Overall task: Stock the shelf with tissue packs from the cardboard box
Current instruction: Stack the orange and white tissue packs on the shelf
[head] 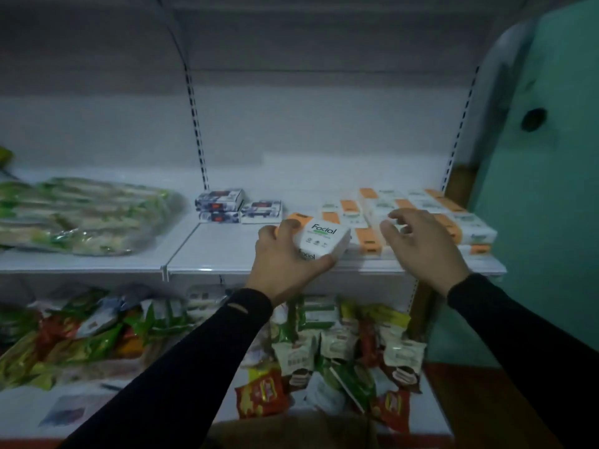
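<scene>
My left hand (285, 254) wraps the near end of a "Facial" tissue pack (319, 238), thumb under its front edge and fingers over the top, holding it at the shelf (227, 254) front, just left of the stocked orange-and-white packs (418, 215). I judge it light, soft and squashy in slick film, best held across its short sides. My right hand (418, 244) hovers over those packs, fingers spread, holding nothing
</scene>
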The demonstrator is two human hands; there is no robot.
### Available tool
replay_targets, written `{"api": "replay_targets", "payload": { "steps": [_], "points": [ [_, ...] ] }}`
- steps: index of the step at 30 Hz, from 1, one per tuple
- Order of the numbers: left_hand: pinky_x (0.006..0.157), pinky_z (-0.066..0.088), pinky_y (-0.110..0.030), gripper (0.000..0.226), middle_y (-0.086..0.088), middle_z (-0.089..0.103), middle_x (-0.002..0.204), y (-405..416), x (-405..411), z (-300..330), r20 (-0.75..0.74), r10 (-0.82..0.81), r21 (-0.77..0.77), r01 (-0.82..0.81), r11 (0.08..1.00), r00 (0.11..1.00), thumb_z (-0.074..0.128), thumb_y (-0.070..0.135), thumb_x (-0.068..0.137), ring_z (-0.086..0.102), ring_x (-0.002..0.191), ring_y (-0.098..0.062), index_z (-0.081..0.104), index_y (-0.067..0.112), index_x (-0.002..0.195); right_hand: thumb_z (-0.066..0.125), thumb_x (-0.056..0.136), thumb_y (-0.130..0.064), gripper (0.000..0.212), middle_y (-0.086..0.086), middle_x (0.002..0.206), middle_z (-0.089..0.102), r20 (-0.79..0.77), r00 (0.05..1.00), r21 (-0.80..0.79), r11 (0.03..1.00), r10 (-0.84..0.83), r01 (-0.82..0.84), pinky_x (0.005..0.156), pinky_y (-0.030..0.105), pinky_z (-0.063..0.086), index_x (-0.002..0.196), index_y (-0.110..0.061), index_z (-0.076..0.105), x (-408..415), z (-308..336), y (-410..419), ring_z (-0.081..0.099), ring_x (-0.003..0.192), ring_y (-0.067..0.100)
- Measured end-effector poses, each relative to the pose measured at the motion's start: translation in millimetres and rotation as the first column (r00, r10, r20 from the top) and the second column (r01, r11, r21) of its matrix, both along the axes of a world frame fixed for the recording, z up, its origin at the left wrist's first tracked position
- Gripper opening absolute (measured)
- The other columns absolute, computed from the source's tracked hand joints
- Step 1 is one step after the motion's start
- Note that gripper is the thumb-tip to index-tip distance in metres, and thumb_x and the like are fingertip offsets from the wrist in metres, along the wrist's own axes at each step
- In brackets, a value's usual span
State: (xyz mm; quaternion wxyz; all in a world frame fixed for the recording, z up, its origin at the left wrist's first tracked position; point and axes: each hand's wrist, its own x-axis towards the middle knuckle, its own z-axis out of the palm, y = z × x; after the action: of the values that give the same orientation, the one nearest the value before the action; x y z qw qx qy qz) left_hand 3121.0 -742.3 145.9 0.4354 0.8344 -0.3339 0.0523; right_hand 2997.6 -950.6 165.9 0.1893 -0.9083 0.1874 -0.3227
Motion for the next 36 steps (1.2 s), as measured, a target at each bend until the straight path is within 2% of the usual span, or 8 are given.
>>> {"api": "replay_targets", "payload": {
  "steps": [4, 11, 14, 18, 22, 27, 32, 36],
  "points": [
    [0.102, 0.037, -0.033, 0.079, -0.001, 0.030, 0.121, -53, 34, 7, -0.050, 0.021, 0.051, -0.019, 0.999, 0.999, 0.070, 0.063, 0.069, 0.033, 0.126, -0.025, 0.040, 0.031, 0.134, 0.044, 0.097, -0.048, 0.053, 0.013, 0.140, 0.047, -0.123, 0.985, -0.121, 0.987, -0.122, 0.107, 0.106, 0.034, 0.032, 0.137, -0.015, 0.051, 14, 10, -70, 0.041, 0.131, 0.027],
    [0.103, 0.036, -0.037, 0.091, -0.013, 0.032, 0.135, -149, 93, 13, -0.097, 0.108, 0.071, -0.101, 0.992, 0.989, 0.064, 0.070, 0.071, 0.039, 0.126, -0.030, 0.034, 0.022, 0.142, 0.021, 0.091, -0.070, 0.075, 0.007, 0.160, 0.023, -0.379, 0.910, -0.215, 0.973, -0.167, 0.088, 0.120, 0.039, 0.015, 0.151, -0.026, 0.031, 52, 1, -141, 0.018, 0.147, 0.024],
    [0.107, 0.036, -0.042, 0.086, -0.016, 0.024, 0.144, -178, 107, 3, -0.130, 0.087, 0.190, -0.061, 0.980, 0.988, 0.058, 0.066, 0.080, 0.037, 0.130, -0.036, 0.027, 0.022, 0.147, 0.017, 0.091, -0.072, 0.076, 0.004, 0.163, 0.015, -0.487, 0.858, -0.225, 0.972, -0.167, 0.061, 0.120, 0.040, 0.013, 0.154, -0.030, 0.022, 61, 1, -151, 0.013, 0.149, 0.023],
    [0.106, 0.030, -0.041, 0.054, -0.016, 0.027, 0.143, -186, 112, -11, 0.002, 0.086, 0.294, -0.083, 0.952, 0.996, 0.048, 0.043, 0.093, 0.032, 0.129, -0.039, 0.036, 0.023, 0.142, 0.016, 0.089, -0.075, 0.077, 0.000, 0.164, 0.008, -0.594, 0.794, -0.170, 0.985, -0.129, 0.032, 0.120, 0.042, 0.013, 0.154, -0.035, 0.015, 65, -7, -157, 0.009, 0.150, 0.021],
    [0.099, 0.038, -0.044, 0.038, -0.013, 0.032, 0.141, -191, 126, -18, 0.168, -0.012, 0.359, -0.050, 0.932, 0.986, 0.039, 0.036, 0.097, 0.037, 0.121, -0.039, 0.044, 0.023, 0.132, -0.010, 0.062, -0.092, 0.111, -0.003, 0.163, 0.011, -0.609, 0.783, -0.182, 0.983, -0.124, 0.014, 0.119, 0.046, 0.015, 0.154, -0.036, 0.017, 67, -13, -162, 0.011, 0.149, 0.019],
    [0.094, 0.040, -0.042, 0.031, -0.014, 0.042, 0.131, -206, 141, -15, 0.176, -0.043, 0.367, -0.025, 0.930, 0.983, 0.036, 0.028, 0.098, 0.041, 0.114, -0.038, 0.050, 0.020, 0.124, 0.013, 0.092, -0.071, 0.073, -0.002, 0.163, 0.011, -0.583, 0.796, -0.221, 0.975, -0.164, 0.039, 0.119, 0.045, 0.014, 0.154, -0.033, 0.015, 68, -19, -160, 0.012, 0.149, 0.019],
    [0.093, 0.040, -0.043, 0.032, -0.014, 0.042, 0.130, -222, 156, -13, 0.160, -0.024, 0.395, -0.041, 0.918, 0.987, 0.033, 0.028, 0.099, 0.042, 0.115, -0.038, 0.049, 0.021, 0.126, -0.006, 0.070, -0.080, 0.098, -0.002, 0.163, 0.012, -0.613, 0.776, -0.228, 0.974, -0.151, 0.010, 0.118, 0.047, 0.016, 0.154, -0.033, 0.015, 68, -17, -160, 0.012, 0.149, 0.019],
    [0.090, 0.041, -0.043, 0.028, -0.014, 0.040, 0.130, -231, 165, -10, 0.120, -0.020, 0.416, -0.032, 0.909, 0.993, 0.034, 0.026, 0.099, 0.042, 0.116, -0.038, 0.050, 0.020, 0.121, 0.009, 0.090, -0.073, 0.076, -0.002, 0.163, 0.011, -0.599, 0.784, -0.231, 0.973, -0.164, 0.027, 0.119, 0.046, 0.014, 0.154, -0.032, 0.015, 68, -18, -159, 0.012, 0.149, 0.019]
  ]
}}
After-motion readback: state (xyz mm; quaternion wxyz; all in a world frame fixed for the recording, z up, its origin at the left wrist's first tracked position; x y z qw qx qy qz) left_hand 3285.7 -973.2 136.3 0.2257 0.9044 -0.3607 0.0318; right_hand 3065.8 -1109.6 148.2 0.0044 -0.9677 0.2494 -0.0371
